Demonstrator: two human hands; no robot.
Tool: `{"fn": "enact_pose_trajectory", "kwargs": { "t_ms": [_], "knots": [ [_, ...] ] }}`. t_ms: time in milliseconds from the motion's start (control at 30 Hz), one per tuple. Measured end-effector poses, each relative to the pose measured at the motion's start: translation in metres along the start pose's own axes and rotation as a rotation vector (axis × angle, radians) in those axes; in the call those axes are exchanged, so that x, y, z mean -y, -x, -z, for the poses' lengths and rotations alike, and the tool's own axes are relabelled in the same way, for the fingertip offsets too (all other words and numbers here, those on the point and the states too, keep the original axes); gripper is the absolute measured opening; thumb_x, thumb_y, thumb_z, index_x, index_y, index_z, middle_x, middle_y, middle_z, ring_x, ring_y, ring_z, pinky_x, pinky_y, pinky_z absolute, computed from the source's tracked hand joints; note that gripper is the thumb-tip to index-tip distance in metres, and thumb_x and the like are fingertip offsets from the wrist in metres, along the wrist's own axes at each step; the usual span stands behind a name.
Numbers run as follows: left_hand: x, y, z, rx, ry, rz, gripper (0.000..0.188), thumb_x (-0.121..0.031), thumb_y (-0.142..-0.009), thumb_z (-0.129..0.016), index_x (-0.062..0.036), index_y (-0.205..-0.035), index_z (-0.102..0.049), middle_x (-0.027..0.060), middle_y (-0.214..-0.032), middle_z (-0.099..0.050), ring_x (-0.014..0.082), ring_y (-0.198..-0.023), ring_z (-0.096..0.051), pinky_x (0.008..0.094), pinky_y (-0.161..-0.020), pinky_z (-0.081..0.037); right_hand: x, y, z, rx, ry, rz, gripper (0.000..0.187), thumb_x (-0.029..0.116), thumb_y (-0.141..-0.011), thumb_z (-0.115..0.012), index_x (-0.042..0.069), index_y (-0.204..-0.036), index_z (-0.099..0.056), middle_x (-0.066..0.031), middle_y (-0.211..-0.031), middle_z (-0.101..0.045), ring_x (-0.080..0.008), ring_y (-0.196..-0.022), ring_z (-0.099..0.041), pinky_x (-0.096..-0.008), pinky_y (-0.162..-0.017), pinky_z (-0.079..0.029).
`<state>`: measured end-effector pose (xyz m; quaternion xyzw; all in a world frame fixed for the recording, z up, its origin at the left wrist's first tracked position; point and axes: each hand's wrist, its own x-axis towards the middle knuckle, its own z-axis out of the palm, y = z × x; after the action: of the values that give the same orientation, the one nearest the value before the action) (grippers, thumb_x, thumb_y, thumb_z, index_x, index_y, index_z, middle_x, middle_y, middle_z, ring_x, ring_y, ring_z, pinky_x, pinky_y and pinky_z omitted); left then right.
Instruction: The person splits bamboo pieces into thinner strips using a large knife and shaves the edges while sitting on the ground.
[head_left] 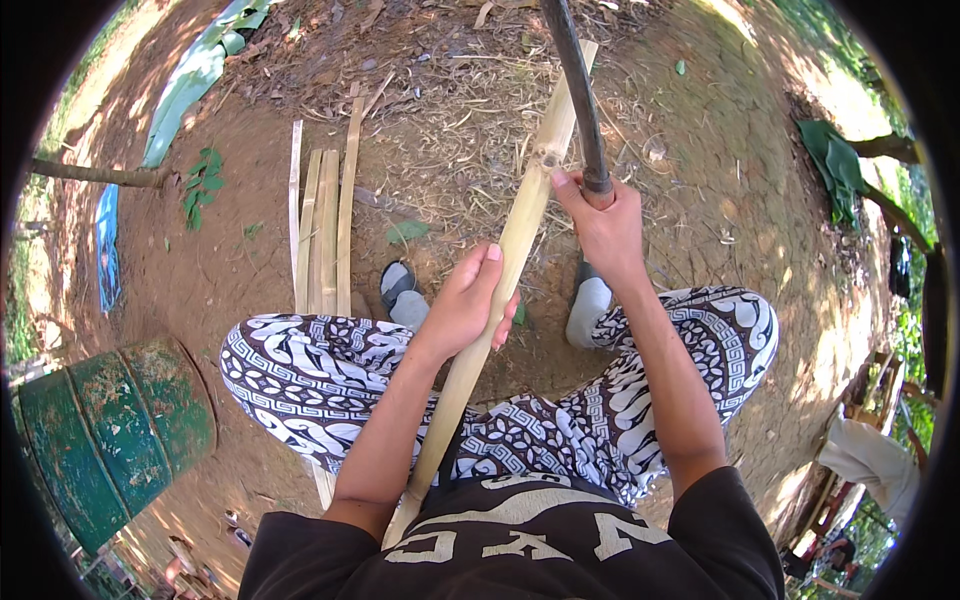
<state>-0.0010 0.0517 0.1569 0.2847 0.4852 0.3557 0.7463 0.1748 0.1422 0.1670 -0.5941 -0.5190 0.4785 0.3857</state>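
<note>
A long pale length of bamboo (523,222) slants from beside my waist up and away to the right, with a dark-spotted node along it. My left hand (470,303) is wrapped round its middle. In my right hand (608,225) is the handle end of a machete (582,95), whose long dark blade points away from me. The blade crosses over the bamboo's far part in this view; I cannot tell whether they touch. My right thumb lies against the bamboo near the node. Several split bamboo strips (330,225) lie on the ground by my left knee.
Bare soil is littered with shavings (450,130) ahead of my feet. A rusty green drum (115,435) lies at the left, near a blue sheet (108,245) and a large green leaf (190,95). A pale cloth (872,462) hangs at the right.
</note>
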Motion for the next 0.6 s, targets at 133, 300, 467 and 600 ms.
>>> {"fn": "enact_pose_trajectory", "kwargs": {
  "t_ms": [133, 300, 467, 600],
  "knots": [
    [0.000, 0.001, -0.005, 0.002, -0.097, -0.035, 0.032, -0.037, -0.108, -0.031, -0.0079, -0.107, -0.043, 0.0042, -0.067, -0.053, 0.0108, -0.043, -0.050, 0.0255, -0.040, -0.044, -0.002, -0.005, 0.004, -0.047, -0.019, -0.049, 0.031, 0.026, -0.087, -0.075, -0.001, -0.078, -0.065, 0.0065, -0.058, -0.047, -0.0048, -0.056, -0.039, -0.0270, -0.051, -0.033],
    [0.006, -0.003, -0.014, -0.033, -0.200, -0.070, 0.033, -0.035, -0.108, -0.031, -0.0057, -0.101, -0.043, 0.0044, -0.067, -0.053, 0.0107, -0.042, -0.050, 0.0258, -0.039, -0.044, -0.013, -0.006, 0.008, -0.096, -0.041, -0.052, 0.028, 0.021, -0.087, -0.073, 0.000, -0.073, -0.061, 0.0057, -0.058, -0.047, -0.0049, -0.055, -0.039, -0.0277, -0.050, -0.034],
    [0.006, -0.004, -0.018, -0.069, -0.295, -0.110, 0.033, -0.033, -0.109, -0.031, -0.0043, -0.097, -0.042, 0.0048, -0.066, -0.053, 0.0106, -0.041, -0.050, 0.0258, -0.038, -0.043, -0.011, -0.003, 0.010, -0.153, 0.131, 0.093, 0.027, 0.019, -0.087, -0.071, -0.001, -0.073, -0.059, 0.0002, -0.054, -0.048, -0.0072, -0.052, -0.041, -0.0308, -0.049, -0.037],
    [0.004, -0.003, -0.021, -0.073, -0.299, -0.108, 0.034, -0.034, -0.109, -0.030, -0.0038, -0.098, -0.043, 0.0043, -0.065, -0.052, 0.0102, -0.040, -0.049, 0.0253, -0.037, -0.042, -0.004, -0.001, 0.016, -0.137, 0.350, 0.261, 0.024, 0.017, -0.087, -0.070, -0.002, -0.078, -0.061, -0.0087, -0.052, -0.050, -0.0110, -0.049, -0.044, -0.0333, -0.049, -0.039]
  ]
}}
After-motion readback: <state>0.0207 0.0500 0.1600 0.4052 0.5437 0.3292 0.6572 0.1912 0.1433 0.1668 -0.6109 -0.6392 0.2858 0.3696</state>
